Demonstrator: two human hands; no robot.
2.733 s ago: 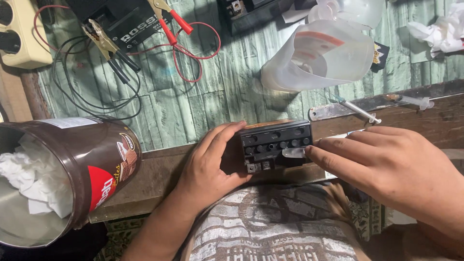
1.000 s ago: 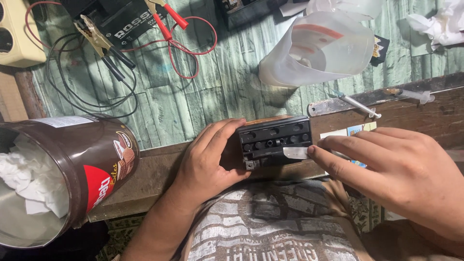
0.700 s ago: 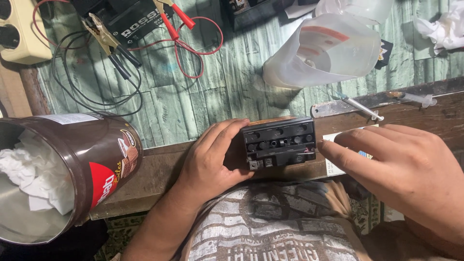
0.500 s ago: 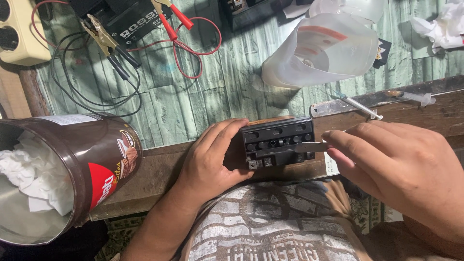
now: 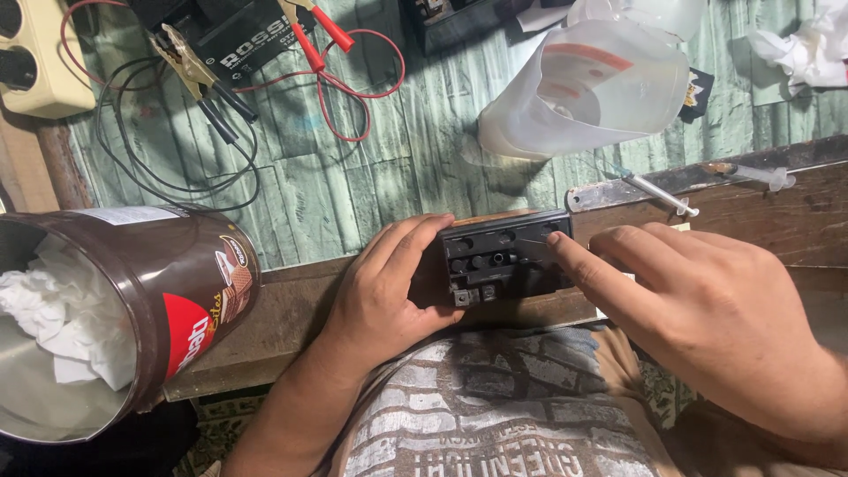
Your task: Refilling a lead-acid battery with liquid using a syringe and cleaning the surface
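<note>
The left hand grips the left end of a small black battery (its left side is hidden under the fingers), holding it on the wooden desk edge. The right hand lies open, fingertips touching the battery's top right; whatever may sit beneath them cannot be made out. Beyond lie a syringe, a tipped translucent jug, and red clip leads. At left a brown can holds crumpled tissue, partly cut off.
</note>
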